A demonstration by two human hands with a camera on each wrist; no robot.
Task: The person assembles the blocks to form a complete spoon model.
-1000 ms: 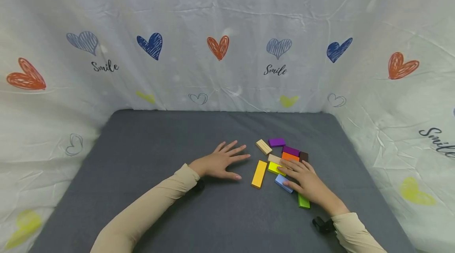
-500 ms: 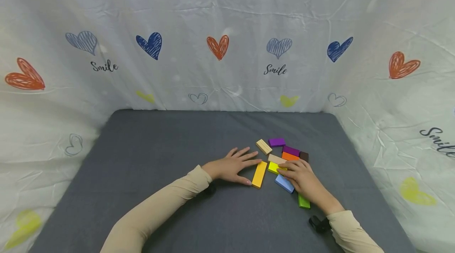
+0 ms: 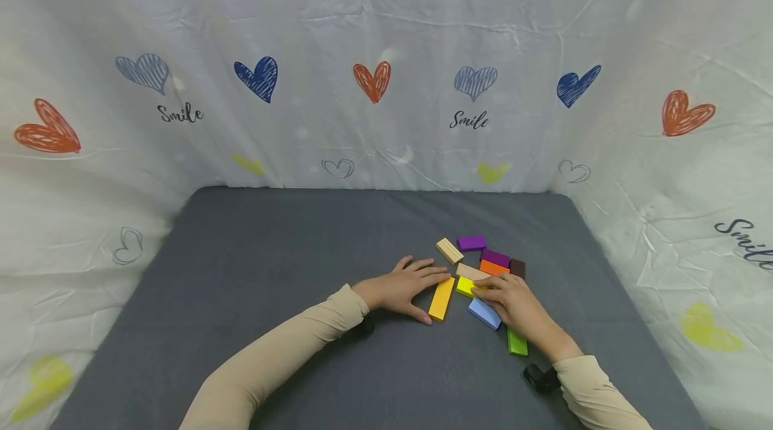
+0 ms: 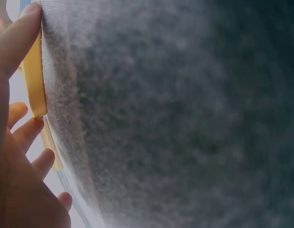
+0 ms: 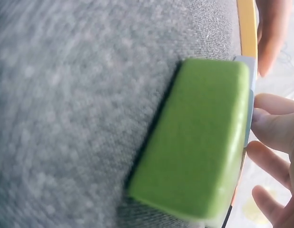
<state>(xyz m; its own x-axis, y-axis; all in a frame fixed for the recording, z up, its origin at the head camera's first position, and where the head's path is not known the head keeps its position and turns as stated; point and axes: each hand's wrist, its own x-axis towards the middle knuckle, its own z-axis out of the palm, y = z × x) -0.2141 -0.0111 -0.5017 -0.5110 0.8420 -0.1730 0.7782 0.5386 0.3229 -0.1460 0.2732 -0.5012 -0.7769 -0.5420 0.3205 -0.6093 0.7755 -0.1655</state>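
Observation:
In the head view my left hand lies with fingers spread beside an orange-yellow block. Its index fingertip touches the far end, and the thumb is by the near end. My right hand pinches the right end of a bright yellow block between thumb and fingers, which cover part of it. A light blue block lies just in front of that hand. Partly under the right wrist is a green block, large in the right wrist view.
Behind the hands lie a ridged light wood block, two purple blocks, a beige block, an orange block and a dark brown block. Grey cloth covers the table; a heart-printed curtain surrounds it.
My left hand has moved right, from apart to touching the orange-yellow block. The right hand's fingers, spread over the blocks before, have drawn together on the bright yellow block.

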